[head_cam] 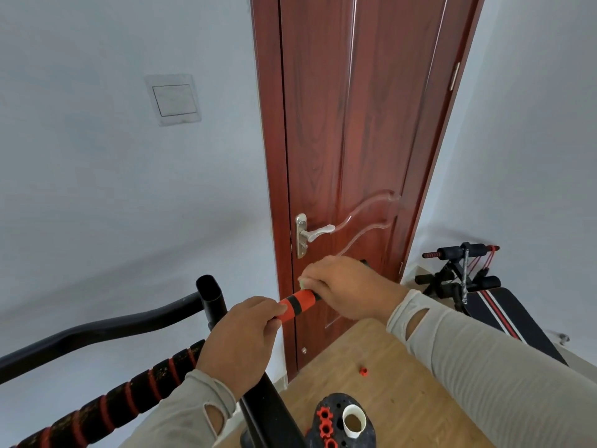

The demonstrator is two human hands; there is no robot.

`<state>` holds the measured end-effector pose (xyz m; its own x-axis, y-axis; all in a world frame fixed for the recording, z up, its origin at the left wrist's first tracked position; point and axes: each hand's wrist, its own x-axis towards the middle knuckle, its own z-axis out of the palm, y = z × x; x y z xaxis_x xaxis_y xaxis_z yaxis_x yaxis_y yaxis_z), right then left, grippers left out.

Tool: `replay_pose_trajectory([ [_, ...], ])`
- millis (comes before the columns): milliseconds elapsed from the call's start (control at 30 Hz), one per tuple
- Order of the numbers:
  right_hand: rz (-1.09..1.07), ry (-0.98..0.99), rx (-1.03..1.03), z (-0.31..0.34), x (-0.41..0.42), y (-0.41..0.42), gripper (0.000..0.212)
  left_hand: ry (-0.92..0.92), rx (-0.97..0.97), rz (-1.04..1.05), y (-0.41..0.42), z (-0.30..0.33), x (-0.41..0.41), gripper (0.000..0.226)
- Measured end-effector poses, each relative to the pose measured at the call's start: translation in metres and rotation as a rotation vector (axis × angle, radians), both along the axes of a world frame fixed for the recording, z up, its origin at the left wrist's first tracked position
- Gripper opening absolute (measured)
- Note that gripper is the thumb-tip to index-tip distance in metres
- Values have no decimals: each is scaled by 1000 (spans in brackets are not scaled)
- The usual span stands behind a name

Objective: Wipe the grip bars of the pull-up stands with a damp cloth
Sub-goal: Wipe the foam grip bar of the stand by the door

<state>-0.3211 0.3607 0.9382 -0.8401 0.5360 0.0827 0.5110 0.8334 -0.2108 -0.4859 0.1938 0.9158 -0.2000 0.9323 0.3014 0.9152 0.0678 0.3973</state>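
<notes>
An orange and black grip bar (pixel 298 304) of the black pull-up stand (pixel 211 300) runs between my two hands. My left hand (pixel 240 342) grips its near end. My right hand (pixel 345 287) is curled over the far end and holds a pale cloth (pixel 303 281) against it; only a small edge of the cloth shows under the fingers. A second grip bar (pixel 106 404), black foam with red bands, slants down to the lower left.
A red-brown door (pixel 355 140) with a silver handle (pixel 315 234) stands straight ahead. A black sit-up bench (pixel 478 292) is at the right wall. On the wooden floor below lie a small red part (pixel 363 370) and a black base (pixel 342 421) with red knobs.
</notes>
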Motion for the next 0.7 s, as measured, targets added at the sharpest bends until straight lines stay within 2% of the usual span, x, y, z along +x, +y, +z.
replay_pose_trajectory([
  [100, -49, -100, 174, 11, 30, 28, 14, 8, -5, -12, -1, 1, 0, 21],
  [233, -357, -231, 295, 22, 52, 63, 17, 4, 4, -9, -1, 0, -1, 21],
  [300, -409, -69, 252, 22, 57, 68, 30, 8, -2, 0, 0, -1, -1, 21],
  [367, -368, 141, 227, 22, 56, 55, 36, 14, -7, 3, 1, -1, 0, 21],
  [400, -319, 177, 196, 18, 53, 45, 36, 12, -7, 2, 1, -1, 0, 21],
  [500, -171, 50, 120, -3, 35, 15, 33, 1, -14, 4, 1, -1, -2, 23],
  [567, -98, -30, 129, -10, 33, 11, 42, -6, -28, 0, 1, -1, -3, 23],
  [633, -63, -15, 30, -4, 40, 17, 53, -12, -29, -3, 1, -1, -3, 24],
  [700, -40, 8, -32, 0, 51, 25, 52, -9, -28, -2, 1, -1, -4, 24],
])
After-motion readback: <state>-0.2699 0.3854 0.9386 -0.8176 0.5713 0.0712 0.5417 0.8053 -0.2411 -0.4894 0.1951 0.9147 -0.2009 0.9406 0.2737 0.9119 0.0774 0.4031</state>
